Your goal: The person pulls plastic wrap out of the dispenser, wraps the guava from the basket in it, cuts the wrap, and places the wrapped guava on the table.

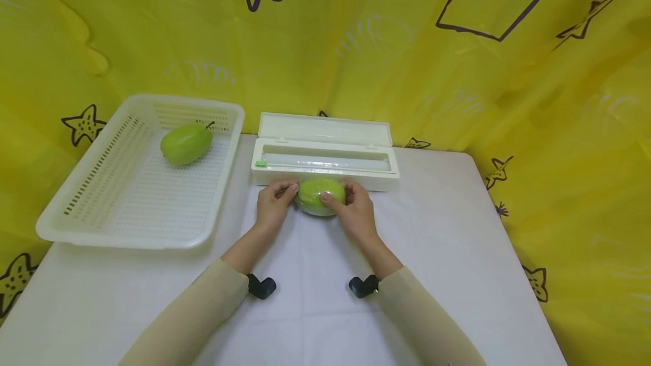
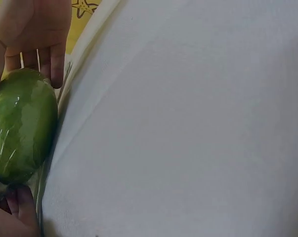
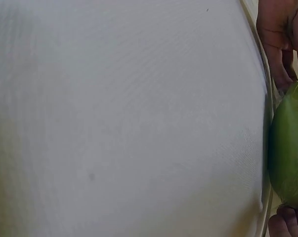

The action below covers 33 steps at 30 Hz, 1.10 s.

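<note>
An oval green melon (image 1: 319,196) in shiny clear plastic wrap is held between both hands, just in front of a white cling-film box (image 1: 325,179). My left hand (image 1: 275,203) pinches the plastic wrap (image 2: 4,190) at the melon's left end. With the thumb on its near face and the fingers behind, my right hand (image 1: 357,210) grips the melon's right end. The left wrist view shows the wrap's glossy creases on the melon (image 2: 22,126). Only part of the melon (image 3: 289,148) shows at the right wrist view's edge.
The box lid (image 1: 325,130) stands raised, and a film roll (image 1: 325,161) lies inside beside a small green slider (image 1: 261,164). At the left is a white plastic basket (image 1: 152,240) holding another green melon (image 1: 186,144) with a stem. A yellow patterned curtain (image 1: 315,44) hangs behind the white-covered table (image 1: 432,230).
</note>
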Available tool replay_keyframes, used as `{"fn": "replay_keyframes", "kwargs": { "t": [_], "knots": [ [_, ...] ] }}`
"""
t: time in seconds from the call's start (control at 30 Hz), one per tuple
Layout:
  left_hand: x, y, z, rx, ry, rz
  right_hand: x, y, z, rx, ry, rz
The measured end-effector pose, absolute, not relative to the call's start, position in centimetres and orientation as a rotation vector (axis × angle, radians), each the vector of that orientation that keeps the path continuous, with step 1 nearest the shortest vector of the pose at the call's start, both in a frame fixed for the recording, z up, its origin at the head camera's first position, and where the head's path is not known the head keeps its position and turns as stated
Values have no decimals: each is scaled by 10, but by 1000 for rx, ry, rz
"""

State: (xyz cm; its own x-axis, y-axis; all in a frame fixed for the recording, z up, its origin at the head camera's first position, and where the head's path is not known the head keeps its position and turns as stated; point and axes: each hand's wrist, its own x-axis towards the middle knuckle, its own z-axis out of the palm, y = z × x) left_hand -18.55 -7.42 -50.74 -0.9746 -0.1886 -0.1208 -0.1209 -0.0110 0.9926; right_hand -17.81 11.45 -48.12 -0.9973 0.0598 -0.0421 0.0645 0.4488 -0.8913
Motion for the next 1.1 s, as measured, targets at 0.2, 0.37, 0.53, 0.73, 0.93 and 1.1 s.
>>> {"fn": "replay_keyframes", "kwargs": {
  "t": [0.2, 0.37, 0.53, 0.73, 0.93, 1.1],
  "knots": [
    [-184, -67, -506, 438, -2109, -2254, -179, 116, -480, 131, 2659, -1626],
    [-184, -62, -505, 478, -2062, -2261, -179, 115, -479, 124, 2654, -1626],
    [-184, -62, -507, 523, -2031, -2296, -179, 114, -480, 121, 2671, -1633],
    [-185, -67, -508, 373, -2203, -2130, -180, 114, -478, 119, 2672, -1604],
    [-174, -85, -501, 98, -2338, -2072, -180, 118, -475, 153, 2661, -1549],
    [-161, -89, -495, 310, -2235, -2247, -179, 120, -474, 148, 2636, -1561]
  ]
}}
